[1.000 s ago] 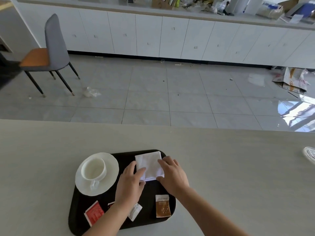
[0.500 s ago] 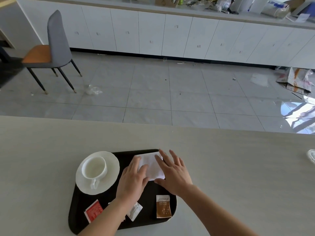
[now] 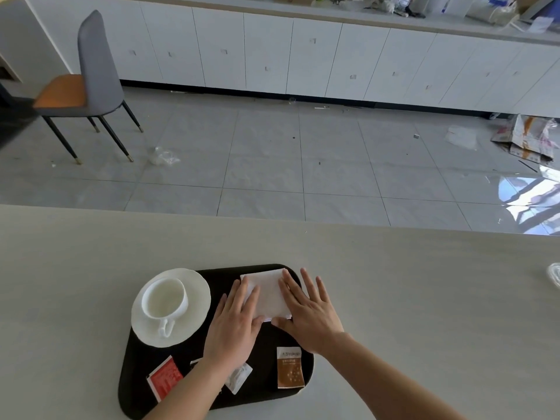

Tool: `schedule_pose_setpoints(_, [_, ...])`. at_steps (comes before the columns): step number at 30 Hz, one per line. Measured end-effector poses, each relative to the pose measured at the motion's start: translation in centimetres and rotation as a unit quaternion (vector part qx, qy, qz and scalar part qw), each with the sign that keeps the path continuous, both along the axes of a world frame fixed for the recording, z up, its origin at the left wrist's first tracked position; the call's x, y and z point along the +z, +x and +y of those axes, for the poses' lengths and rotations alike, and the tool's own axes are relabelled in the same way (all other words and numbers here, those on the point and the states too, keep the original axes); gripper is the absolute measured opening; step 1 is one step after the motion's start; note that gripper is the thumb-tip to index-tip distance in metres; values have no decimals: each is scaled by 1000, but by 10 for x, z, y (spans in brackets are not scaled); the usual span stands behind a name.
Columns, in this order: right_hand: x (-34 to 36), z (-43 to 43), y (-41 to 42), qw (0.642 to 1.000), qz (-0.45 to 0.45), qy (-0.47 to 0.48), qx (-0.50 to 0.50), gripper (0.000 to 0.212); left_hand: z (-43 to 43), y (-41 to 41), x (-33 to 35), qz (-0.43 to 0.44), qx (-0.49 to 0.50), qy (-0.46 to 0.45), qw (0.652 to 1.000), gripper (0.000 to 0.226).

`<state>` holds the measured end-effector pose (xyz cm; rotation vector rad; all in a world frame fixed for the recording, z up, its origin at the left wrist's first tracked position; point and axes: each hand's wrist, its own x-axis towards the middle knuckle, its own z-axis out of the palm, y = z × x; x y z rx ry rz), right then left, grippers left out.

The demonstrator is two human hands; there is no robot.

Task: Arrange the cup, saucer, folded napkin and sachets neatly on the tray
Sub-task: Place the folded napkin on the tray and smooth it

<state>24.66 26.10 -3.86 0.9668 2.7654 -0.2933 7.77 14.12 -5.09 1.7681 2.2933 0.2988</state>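
Note:
A black tray (image 3: 136,374) lies on the beige table near me. On its left stands a white cup (image 3: 163,300) on a white saucer (image 3: 197,301), handle toward me. A folded white napkin (image 3: 268,294) lies flat at the tray's far right. My left hand (image 3: 233,322) and my right hand (image 3: 309,310) rest flat on the napkin's two sides, fingers spread. Along the tray's near edge lie a red sachet (image 3: 165,378), a white sachet (image 3: 239,378) partly under my left forearm, and a brown sachet (image 3: 289,371).
The beige table (image 3: 424,298) stretches wide to the right, where something white (image 3: 554,277) sits at the frame edge. Beyond the table's far edge are a tiled floor, a grey chair (image 3: 88,86) at far left and white cabinets.
Both hands went from pinching the napkin's near corners to lying flat on it with fingers spread. The napkin stays in the same spot on the tray.

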Motion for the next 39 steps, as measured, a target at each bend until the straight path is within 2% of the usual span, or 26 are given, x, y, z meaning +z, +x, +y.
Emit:
schedule_pose_setpoints(3, [-6,-13,7,1000,7,12,-15,83,-6,0,2,-31,13,40,999,53])
schedule_pose_setpoints(6, [-10,-19,10,1000,12,12,-21,72,-8,-4,0,-24,-9,47,999,39])
schedule_pose_setpoints(9, [-8,-11,8,1000,17,16,-12,62,-4,-7,2,-7,-11,25,1000,43])
schedule_pose_setpoints(19, [-3,-5,3,1000,17,5,-10,63,-1,-2,10,10,-2,20,1000,39])
schedule_pose_setpoints(24, [2,-9,0,999,47,2,-16,67,-5,-1,23,25,21,5,999,43])
schedule_pose_setpoints(27, [11,-12,0,996,89,-2,-22,60,-12,-3,29,18,22,4,1000,44])
schedule_pose_setpoints(32, [24,-30,7,983,174,-10,-65,41,-34,-8,40,-7,30,39,999,42])
schedule_pose_setpoints(39, [26,-73,25,977,201,-16,-68,32,-103,-20,44,-33,110,96,989,39])
